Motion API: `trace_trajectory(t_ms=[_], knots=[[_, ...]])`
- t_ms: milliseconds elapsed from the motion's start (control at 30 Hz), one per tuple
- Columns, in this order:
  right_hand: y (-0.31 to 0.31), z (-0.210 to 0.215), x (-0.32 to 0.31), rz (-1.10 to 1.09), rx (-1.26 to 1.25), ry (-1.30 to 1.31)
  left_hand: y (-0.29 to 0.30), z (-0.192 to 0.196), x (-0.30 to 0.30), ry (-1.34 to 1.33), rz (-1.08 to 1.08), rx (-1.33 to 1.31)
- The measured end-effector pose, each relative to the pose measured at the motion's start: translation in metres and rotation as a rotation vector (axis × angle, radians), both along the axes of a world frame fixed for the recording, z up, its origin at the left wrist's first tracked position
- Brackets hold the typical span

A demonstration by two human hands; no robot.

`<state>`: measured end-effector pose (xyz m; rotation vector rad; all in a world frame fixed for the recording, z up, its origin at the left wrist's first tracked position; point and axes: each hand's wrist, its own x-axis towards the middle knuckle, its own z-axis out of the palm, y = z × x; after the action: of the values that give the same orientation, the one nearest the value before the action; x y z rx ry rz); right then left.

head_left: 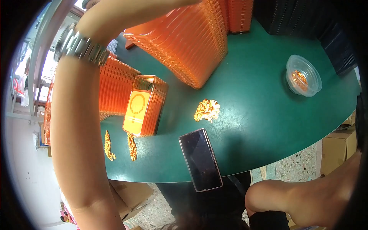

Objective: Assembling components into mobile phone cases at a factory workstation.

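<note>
I take the phone (201,159) as my landmark; its near end reaches past the edge of the green surface (255,92). Beyond it stands the tall stack (184,50) of orange cases. My left hand (124,17) arches over the top of that stack, its fingers lost past the upper rim of my view, so I cannot tell whether that grip is wide, narrow or holding a case, or even touching. My right hand is out of view; only the right arm (306,199) shows, right of the phone, and I cannot tell that grip either.

To handle the cases well, I would get my fingertips in sight first, press lightly on both sides of one case and lift without tugging sideways, since packed so closely they could slide or topple. My left forearm should stay high over the short stack (153,109), beyond and left of the phone, and the rows of bits (132,147) left of it. The heap (207,110) just beyond the phone could scatter at a brush; the tub (304,76), far off to its right, seems safer.
</note>
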<state>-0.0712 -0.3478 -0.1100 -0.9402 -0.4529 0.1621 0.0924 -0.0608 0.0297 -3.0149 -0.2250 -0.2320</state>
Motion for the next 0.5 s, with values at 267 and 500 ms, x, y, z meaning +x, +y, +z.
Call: trace_trajectory(t_ms=[267,500], knots=[[-0.012,-0.01,-0.017,-0.03,-0.078,0.087,0.009,-0.004,0.017,-0.014,-0.102,-0.104],[0.003,-0.006,-0.005,-0.027,-0.086,0.126,0.071,0.051,-0.093,-0.06,-0.344,-1.305]])
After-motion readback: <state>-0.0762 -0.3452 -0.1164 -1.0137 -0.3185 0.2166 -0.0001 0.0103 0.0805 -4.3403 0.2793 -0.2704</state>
